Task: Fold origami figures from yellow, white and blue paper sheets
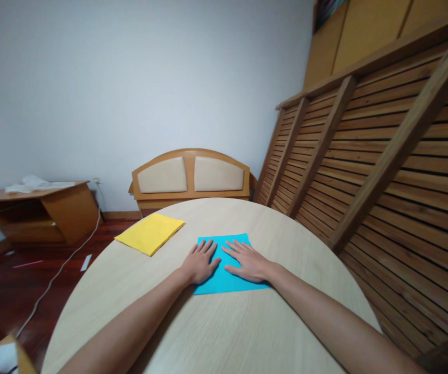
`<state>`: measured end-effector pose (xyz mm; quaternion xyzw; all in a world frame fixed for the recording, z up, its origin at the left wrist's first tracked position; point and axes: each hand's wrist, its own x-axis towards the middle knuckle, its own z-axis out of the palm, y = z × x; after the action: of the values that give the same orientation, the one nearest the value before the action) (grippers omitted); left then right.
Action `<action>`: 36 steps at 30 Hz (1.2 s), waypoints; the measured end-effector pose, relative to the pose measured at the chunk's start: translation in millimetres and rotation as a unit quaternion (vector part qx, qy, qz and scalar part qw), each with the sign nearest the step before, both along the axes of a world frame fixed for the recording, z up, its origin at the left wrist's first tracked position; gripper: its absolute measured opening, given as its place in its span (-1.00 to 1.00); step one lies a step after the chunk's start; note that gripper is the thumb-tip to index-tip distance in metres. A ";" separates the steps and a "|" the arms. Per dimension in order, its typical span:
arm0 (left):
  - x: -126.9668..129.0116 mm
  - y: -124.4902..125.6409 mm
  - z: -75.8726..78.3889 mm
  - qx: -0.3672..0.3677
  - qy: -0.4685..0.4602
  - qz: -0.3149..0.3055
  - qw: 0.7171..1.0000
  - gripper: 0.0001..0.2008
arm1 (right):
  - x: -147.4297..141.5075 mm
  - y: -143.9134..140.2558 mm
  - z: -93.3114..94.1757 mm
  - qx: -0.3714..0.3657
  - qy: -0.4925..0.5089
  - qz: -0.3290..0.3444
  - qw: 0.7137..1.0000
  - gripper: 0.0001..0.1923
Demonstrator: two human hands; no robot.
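A bright blue sheet (226,283), which looks like paper or thin cloth, lies flat on the round pale table (224,332). My left hand (200,262) rests palm down on its left part, fingers spread. On the right part lies my right hand (247,261), also palm down with the fingers apart. Both thumbs point inward, and a strip of blue shows between the hands. Neither hand grips anything. Parts of the sheet's left and right edges are hidden under the hands. Farther off to the left, apart from both hands, is a yellow folded piece (149,234) of similar material.
Beyond the table stands a wooden headboard (190,174) with two cream panels. Slatted wooden frames (364,156) lean along the right side. A low cabinet (68,213) with white material on top is at the left, and a pale cord (66,267) runs across the dark red floor.
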<state>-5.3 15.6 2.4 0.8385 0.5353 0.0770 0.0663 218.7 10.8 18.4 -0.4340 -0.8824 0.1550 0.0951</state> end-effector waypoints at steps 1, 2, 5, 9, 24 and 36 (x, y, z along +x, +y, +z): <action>-0.9 0.3 -0.6 0.000 0.004 0.007 1.000 -0.33 | 2.5 0.0 0.3 0.000 -0.001 -0.002 1.000 -0.21; -1.6 0.6 -1.6 0.001 0.008 0.013 1.000 -0.33 | 5.1 -0.1 0.4 0.001 0.000 -0.006 1.000 -0.19; -4.4 0.3 -4.2 0.007 0.013 0.025 1.000 -0.32 | 11.3 -1.0 0.0 0.011 0.004 -0.025 1.000 -0.15; -11.5 -5.4 0.8 0.037 0.006 0.010 0.999 -0.34 | 13.3 -2.8 0.3 0.017 0.001 -0.036 0.999 -0.17; -17.9 -14.2 14.9 -0.061 -0.005 -0.130 0.990 -0.24 | 15.7 -11.9 4.5 -0.026 0.005 0.048 0.999 -0.16; -23.0 -30.6 33.4 -0.078 -0.010 -0.193 0.978 -0.11 | 33.6 -7.6 -1.2 -0.017 0.009 -0.013 1.000 -0.20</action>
<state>-28.4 -15.0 35.8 0.9175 0.3671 0.0288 0.1502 252.3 3.3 17.1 -0.4456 -0.8730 0.1723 0.0980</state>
